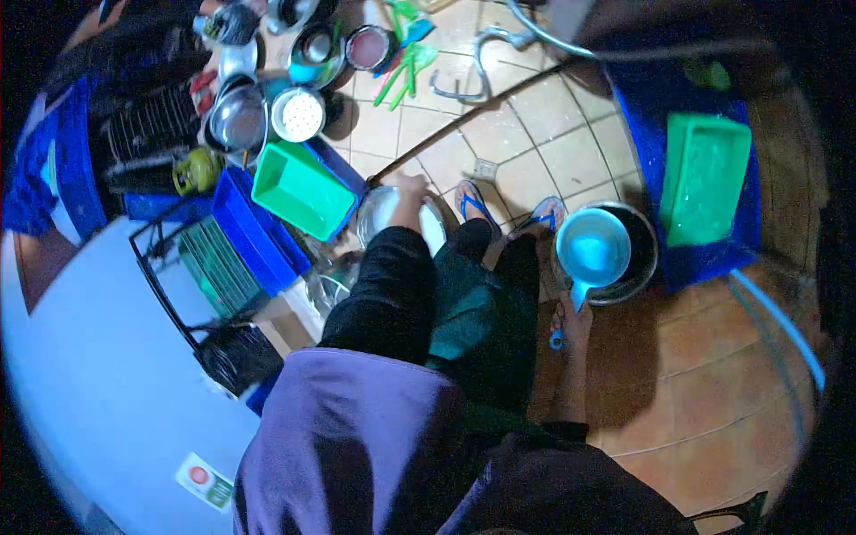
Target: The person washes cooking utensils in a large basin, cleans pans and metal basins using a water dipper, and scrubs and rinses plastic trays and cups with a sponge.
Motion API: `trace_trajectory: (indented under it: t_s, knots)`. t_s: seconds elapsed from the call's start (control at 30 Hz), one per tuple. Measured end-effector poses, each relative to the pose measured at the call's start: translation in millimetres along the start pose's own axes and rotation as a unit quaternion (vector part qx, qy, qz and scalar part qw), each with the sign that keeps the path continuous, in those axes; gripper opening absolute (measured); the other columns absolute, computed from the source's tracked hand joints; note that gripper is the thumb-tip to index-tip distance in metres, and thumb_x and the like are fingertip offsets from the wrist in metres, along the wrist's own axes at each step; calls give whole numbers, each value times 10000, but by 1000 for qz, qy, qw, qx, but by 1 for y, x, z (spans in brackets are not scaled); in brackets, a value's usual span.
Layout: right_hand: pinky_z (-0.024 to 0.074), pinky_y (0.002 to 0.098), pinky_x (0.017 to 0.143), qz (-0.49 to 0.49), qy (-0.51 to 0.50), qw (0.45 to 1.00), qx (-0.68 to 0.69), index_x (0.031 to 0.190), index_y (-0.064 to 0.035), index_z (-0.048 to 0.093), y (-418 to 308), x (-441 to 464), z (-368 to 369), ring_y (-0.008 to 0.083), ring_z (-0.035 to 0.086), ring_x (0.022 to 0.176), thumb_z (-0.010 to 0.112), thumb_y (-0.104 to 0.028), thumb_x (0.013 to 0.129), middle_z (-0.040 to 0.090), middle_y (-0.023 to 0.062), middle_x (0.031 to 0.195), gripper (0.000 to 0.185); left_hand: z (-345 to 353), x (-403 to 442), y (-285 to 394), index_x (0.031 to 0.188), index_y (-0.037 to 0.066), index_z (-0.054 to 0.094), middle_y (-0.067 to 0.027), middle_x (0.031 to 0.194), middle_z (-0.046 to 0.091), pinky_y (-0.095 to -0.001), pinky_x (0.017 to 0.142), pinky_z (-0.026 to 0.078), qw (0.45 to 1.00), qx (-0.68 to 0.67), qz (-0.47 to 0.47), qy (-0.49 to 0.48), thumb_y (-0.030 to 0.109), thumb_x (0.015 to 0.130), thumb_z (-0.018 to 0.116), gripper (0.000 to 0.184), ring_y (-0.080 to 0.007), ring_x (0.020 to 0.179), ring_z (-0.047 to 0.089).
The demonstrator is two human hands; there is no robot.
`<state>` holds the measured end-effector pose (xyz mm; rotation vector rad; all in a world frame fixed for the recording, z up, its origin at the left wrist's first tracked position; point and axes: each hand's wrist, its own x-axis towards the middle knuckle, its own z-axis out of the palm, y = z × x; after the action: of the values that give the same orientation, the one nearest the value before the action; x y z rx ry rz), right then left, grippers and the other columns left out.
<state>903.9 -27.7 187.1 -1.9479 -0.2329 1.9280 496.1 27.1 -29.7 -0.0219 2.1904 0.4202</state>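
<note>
Blue sandals and dark clothing mark my own feet and legs in the middle of the view. My right hand (571, 319) grips the handle of a light blue water dipper (595, 245). The dipper's bowl is over a round basin (644, 263) with a dark inside, covering much of it. On the other side, my left hand (412, 189) is at the far rim of a round, pale basin (434, 234); its fingers look curled there, though blurred. My sleeve hides part of that basin.
Green tubs (303, 189) and blue crates (254, 236) stand at left. Another green tub (709, 178) sits in a blue container (744, 245) at right. Pots (239, 120) crowd the upper left. A blue hose (780, 325) lies at lower right; a floor drain (484, 169) is ahead.
</note>
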Motion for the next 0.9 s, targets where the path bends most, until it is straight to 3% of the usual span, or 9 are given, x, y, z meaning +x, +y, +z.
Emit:
trace_trajectory:
  t_s: [0.03,0.13,0.2,0.27,0.4,0.47,0.53,0.6,0.9]
  knots:
    - [343,267,330,-5,-8,1000,-19,787,-91,443,1,3,6,98,390,362,568,-190,838,401,-4,515,167,-49,-34,29,1084,67,430,-131,954,553,-449,591,473,999,11,-44,4,171,820,483,288,-267,744,566]
    - [347,263,325,-11,-30,996,-87,772,-98,435,-14,9,33,94,393,360,571,-192,834,405,-3,509,177,-130,8,14,1069,67,431,-136,939,537,-455,586,480,988,-126,-59,68,191,829,484,275,-296,735,548]
    - [342,242,322,16,-22,996,-80,768,-103,431,-27,1,60,84,393,363,563,-177,833,408,-7,511,165,-167,30,5,1049,56,420,-152,888,523,-418,531,444,960,-256,-83,76,161,787,493,292,-310,741,537]
    - [349,247,324,17,-44,991,-125,831,-86,451,-30,11,79,89,402,362,564,-172,840,428,-2,526,142,-184,43,4,1079,51,424,-149,929,510,-471,587,457,934,-322,-106,114,160,789,491,317,-315,763,522]
    - [356,248,326,44,-68,985,-154,882,-63,466,-30,23,126,97,406,359,541,-143,852,426,1,525,114,-218,133,-34,1197,-7,404,-207,1107,506,-544,780,432,967,-186,-91,148,262,744,568,552,-375,928,531]
    - [352,245,324,55,-63,981,-177,866,-63,465,-26,29,150,98,403,357,537,-139,850,418,-1,520,105,-234,189,-60,1218,-50,372,-253,1176,474,-443,883,412,971,18,26,238,322,685,628,699,-380,1056,494]
    - [348,243,323,63,-54,977,-197,850,-63,465,-23,37,173,98,399,355,533,-134,848,410,-2,516,98,-244,178,-25,1214,-74,355,-278,1173,468,-372,934,379,961,18,-18,276,377,642,669,793,-378,1096,467]
    - [312,212,325,68,-94,961,-251,820,-85,452,-19,44,194,70,383,369,567,-164,828,398,-15,537,140,-248,206,-26,1212,-80,348,-280,1155,480,-391,929,382,949,17,-34,313,410,636,683,827,-387,1078,478]
    - [317,220,324,124,-49,932,-338,858,-75,453,1,78,260,76,372,361,590,-185,819,387,-13,533,180,-241,281,-74,1130,-104,419,-281,1026,554,-403,868,426,952,57,4,301,274,726,620,589,-396,968,546]
